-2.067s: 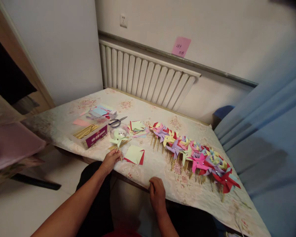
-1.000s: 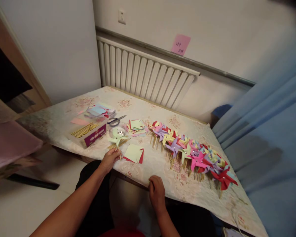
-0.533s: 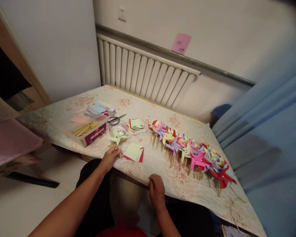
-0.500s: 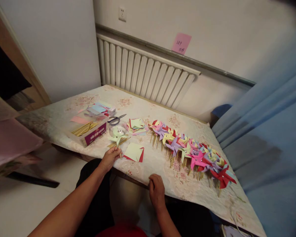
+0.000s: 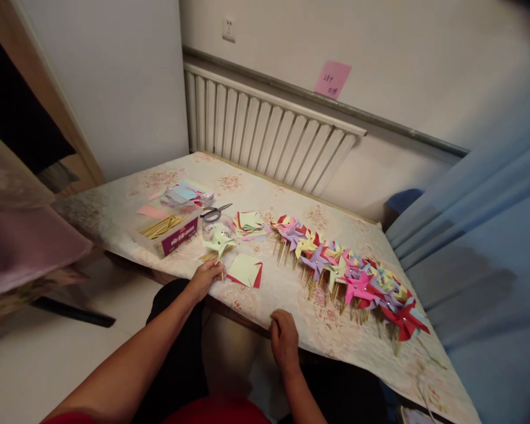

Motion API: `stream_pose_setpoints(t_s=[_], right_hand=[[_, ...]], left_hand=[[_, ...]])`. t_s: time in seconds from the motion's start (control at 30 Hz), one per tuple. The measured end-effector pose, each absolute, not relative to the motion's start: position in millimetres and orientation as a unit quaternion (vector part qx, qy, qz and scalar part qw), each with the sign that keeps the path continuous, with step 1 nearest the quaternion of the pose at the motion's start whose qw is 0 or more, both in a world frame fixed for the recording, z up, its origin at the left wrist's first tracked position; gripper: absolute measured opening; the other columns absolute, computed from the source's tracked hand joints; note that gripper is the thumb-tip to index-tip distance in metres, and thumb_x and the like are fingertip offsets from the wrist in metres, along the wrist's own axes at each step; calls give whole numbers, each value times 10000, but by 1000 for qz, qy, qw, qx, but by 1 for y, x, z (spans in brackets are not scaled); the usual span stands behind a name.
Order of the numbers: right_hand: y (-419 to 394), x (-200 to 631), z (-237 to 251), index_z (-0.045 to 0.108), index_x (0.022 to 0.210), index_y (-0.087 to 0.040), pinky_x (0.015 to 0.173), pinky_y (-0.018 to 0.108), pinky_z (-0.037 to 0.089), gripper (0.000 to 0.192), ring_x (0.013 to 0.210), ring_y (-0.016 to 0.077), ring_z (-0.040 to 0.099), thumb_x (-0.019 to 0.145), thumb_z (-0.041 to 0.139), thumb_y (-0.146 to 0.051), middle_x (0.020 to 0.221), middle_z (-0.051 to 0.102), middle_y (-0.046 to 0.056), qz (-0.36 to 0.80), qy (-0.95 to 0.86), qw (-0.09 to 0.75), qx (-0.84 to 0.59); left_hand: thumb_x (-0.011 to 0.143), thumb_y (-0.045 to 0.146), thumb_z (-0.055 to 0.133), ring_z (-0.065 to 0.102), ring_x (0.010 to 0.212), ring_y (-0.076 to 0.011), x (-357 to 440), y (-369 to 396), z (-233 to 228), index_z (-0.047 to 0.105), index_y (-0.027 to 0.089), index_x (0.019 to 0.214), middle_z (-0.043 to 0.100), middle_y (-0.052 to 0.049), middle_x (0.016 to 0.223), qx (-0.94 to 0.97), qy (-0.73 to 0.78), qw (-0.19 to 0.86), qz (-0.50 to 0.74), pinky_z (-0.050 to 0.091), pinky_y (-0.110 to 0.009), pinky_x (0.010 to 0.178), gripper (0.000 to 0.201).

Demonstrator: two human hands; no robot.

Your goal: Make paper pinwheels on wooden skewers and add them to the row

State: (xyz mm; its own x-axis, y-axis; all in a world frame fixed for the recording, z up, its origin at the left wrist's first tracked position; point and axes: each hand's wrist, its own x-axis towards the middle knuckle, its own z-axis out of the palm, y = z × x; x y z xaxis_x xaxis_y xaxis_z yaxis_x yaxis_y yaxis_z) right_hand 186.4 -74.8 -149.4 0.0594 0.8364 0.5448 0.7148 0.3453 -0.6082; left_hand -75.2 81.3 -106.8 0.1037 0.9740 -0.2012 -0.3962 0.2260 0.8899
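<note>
the lower end of the pale green pinwheel [image 5: 221,242] is partly covered by the left hand [image 5: 206,279], whose thumb and fingers are clamped on its thin stick. the right hand [image 5: 285,338] rests at the near edge of the table [image 5: 300,321], back upward; its fingers curl together with the tips tucked out of sight, so whether they close on anything cannot be told. the held pinwheel blocks part of a clear bowl [image 5: 206,228] with small shiny bits inside, too tiny to name. in the crowded row of finished pinwheels [image 5: 357,286], the back ones overlap too much to count, and an object [image 5: 411,416] at the bottom right is cut off by the frame.

the held pinwheel is upright near the table's front edge, left of a stack of pale green and red paper squares [image 5: 246,270] — its blades fold in to a small dark dot at the middle.

white lettering runs along a purple label [image 5: 180,237] on the box of sticks [image 5: 161,229], too blurred to read. a pink note [image 5: 333,79] on the wall carries two short handwritten lines — the characters are not clear enough to give.
</note>
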Motion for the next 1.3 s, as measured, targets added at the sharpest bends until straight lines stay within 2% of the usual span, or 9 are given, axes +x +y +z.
stream_pose_setpoints(t_s=[0.23, 0.47, 0.8, 0.9, 0.97, 1.03, 1.17, 1.3], right_hand=[[-75, 186, -148, 608, 960, -206, 830, 364, 499, 219, 931, 208, 589, 868, 450, -85, 957, 649, 71, 58, -686, 452, -567], [-75, 186, -146, 618, 939, -208, 837, 364, 495, 225, 932, 209, 594, 856, 449, -85, 947, 654, 70, 69, -676, 457, -574], [-64, 184, -132, 638, 810, -194, 730, 298, 492, 173, 789, 187, 621, 819, 473, -142, 803, 666, 44, 103, -625, 460, -622], [-61, 181, -124, 654, 795, -185, 671, 288, 501, 174, 727, 188, 639, 823, 482, -191, 754, 687, 44, 144, -592, 476, -634], [-63, 173, -112, 661, 859, -176, 590, 270, 501, 199, 634, 176, 634, 847, 466, -212, 722, 692, 37, 190, -563, 500, -630], [-66, 162, -94, 656, 1011, -164, 552, 256, 499, 251, 598, 158, 626, 875, 451, -216, 787, 701, 48, 206, -557, 516, -617], [-70, 140, -56, 513, 1336, -188, 687, 272, 516, 431, 763, 163, 653, 921, 398, -178, 979, 686, 75, 154, -665, 459, -569], [-66, 133, -37, 324, 1476, -183, 737, 303, 513, 559, 854, 200, 651, 921, 379, -155, 1020, 669, 87, 93, -709, 400, -573]], left_hand=[[573, 359, 805, 499, 529, -87, -72, 78, -101, 525, 162, 673, 570, 30, 599, 365, 431, 657, 500, 419, -229, 562, 357], [582, 352, 797, 498, 518, -86, -53, 63, -81, 539, 159, 666, 573, 17, 597, 356, 430, 673, 485, 399, -219, 540, 334], [551, 333, 791, 487, 509, -84, -18, 35, -53, 521, 163, 654, 556, 30, 562, 356, 442, 697, 439, 385, -223, 553, 335], [552, 343, 780, 467, 502, -76, -10, 28, -48, 513, 162, 646, 563, 24, 567, 364, 442, 698, 430, 366, -217, 543, 335], [561, 346, 770, 453, 491, -71, -6, 22, -46, 501, 166, 640, 564, 24, 573, 368, 438, 701, 426, 345, -213, 523, 333], [591, 363, 750, 429, 467, -69, -2, 17, -44, 496, 173, 647, 554, 31, 568, 376, 436, 704, 416, 300, -212, 487, 323], [652, 381, 711, 403, 441, -73, 7, 7, -39, 497, 183, 650, 503, 51, 506, 407, 431, 695, 406, 253, -219, 466, 292], [644, 376, 718, 417, 444, -84, 15, -1, -32, 499, 192, 645, 499, 55, 483, 431, 436, 674, 412, 268, -225, 478, 286]])
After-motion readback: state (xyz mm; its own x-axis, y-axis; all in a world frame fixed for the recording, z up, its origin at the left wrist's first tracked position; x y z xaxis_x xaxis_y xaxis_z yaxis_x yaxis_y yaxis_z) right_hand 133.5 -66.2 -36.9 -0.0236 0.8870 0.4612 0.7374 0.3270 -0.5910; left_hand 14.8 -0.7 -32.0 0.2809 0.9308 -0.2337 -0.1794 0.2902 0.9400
